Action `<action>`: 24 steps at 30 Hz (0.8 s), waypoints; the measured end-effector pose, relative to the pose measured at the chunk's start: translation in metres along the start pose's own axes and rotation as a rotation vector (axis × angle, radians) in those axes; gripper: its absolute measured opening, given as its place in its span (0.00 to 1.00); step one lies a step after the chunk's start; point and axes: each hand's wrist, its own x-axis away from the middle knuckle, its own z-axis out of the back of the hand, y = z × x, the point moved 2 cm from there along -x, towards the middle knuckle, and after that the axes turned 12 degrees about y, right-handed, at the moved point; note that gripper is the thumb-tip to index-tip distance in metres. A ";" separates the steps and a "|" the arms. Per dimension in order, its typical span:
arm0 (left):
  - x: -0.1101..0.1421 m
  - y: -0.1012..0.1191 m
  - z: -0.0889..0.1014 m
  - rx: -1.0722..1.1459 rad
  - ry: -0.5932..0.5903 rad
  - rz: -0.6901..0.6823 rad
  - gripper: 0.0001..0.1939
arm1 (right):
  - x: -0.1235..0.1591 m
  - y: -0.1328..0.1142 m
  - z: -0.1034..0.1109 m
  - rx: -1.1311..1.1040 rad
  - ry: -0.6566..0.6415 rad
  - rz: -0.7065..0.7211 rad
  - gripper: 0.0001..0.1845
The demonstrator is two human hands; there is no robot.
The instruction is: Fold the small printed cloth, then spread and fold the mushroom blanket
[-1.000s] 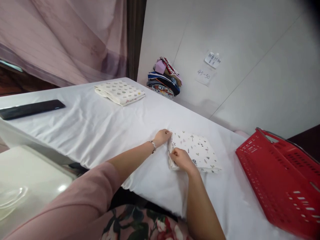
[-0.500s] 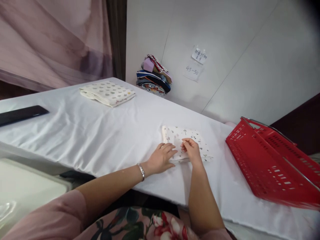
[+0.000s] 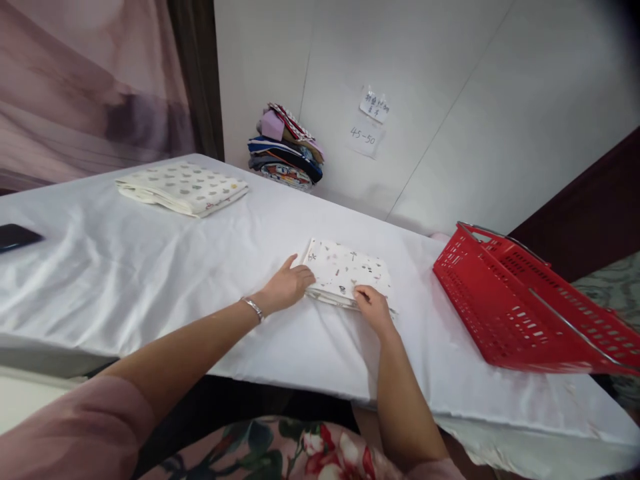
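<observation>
Tension the printed cloth (image 3: 345, 267) evenly, left hand (image 3: 286, 288) spread at its near-left corner, right hand (image 3: 374, 309) pinching its near edge.

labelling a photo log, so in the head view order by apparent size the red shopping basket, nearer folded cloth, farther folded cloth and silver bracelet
1. Red shopping basket
2. Nearer folded cloth and farther folded cloth: too alike to rank
3. Silver bracelet

left hand (image 3: 287, 287): on folded cloth (image 3: 340, 265) | right hand (image 3: 373, 307): near edge | red basket (image 3: 493, 303): right
</observation>
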 end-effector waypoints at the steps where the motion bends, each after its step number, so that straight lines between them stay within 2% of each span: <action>1: 0.005 -0.005 0.001 0.008 -0.013 0.017 0.19 | 0.002 -0.004 -0.001 -0.019 -0.018 0.024 0.13; 3: 0.014 -0.009 0.001 0.023 -0.023 0.053 0.21 | 0.005 -0.010 0.001 -0.028 -0.026 0.059 0.13; 6: 0.016 -0.002 0.002 0.046 -0.009 0.089 0.19 | 0.010 -0.010 0.009 -0.015 -0.045 0.081 0.13; 11: -0.001 0.013 0.003 0.094 0.037 0.091 0.13 | 0.013 0.001 0.020 0.113 -0.046 0.153 0.11; 16: -0.012 0.019 -0.007 0.115 0.047 0.061 0.09 | 0.014 0.011 0.017 0.193 0.012 0.201 0.13; 20: -0.008 0.019 -0.013 0.088 0.062 0.057 0.11 | 0.017 0.012 0.015 0.188 0.114 0.245 0.15; 24: -0.003 0.018 -0.014 0.089 0.075 0.049 0.11 | 0.021 0.014 0.012 0.196 0.076 0.238 0.14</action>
